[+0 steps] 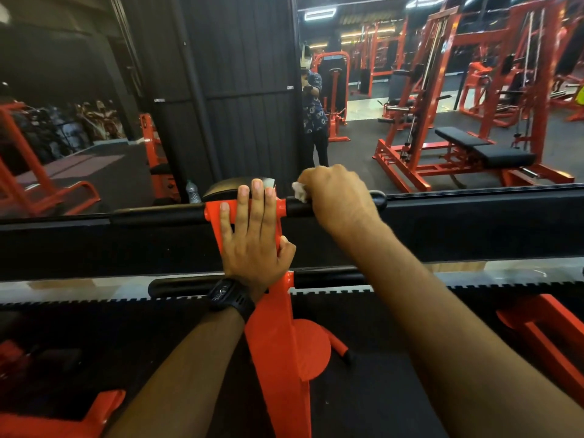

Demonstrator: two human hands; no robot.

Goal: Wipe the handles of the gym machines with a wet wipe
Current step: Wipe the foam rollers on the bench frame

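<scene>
Left grip (pixel 158 216): black, no hand on it. Left hand (pixel 252 238), black watch (pixel 230 295) at wrist, flat on orange post (pixel 278 343), fingers straight. White wet wipe (pixel 299 191) bunched against right grip (pixel 377 197), poking from right hand (pixel 339 200); fingers curled round wipe and grip. Mirror (pixel 442 90) behind.

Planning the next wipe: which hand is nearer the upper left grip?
Left. The left hand rests on the orange bracket beside the upper left grip; the right hand holds the right grip.
</scene>
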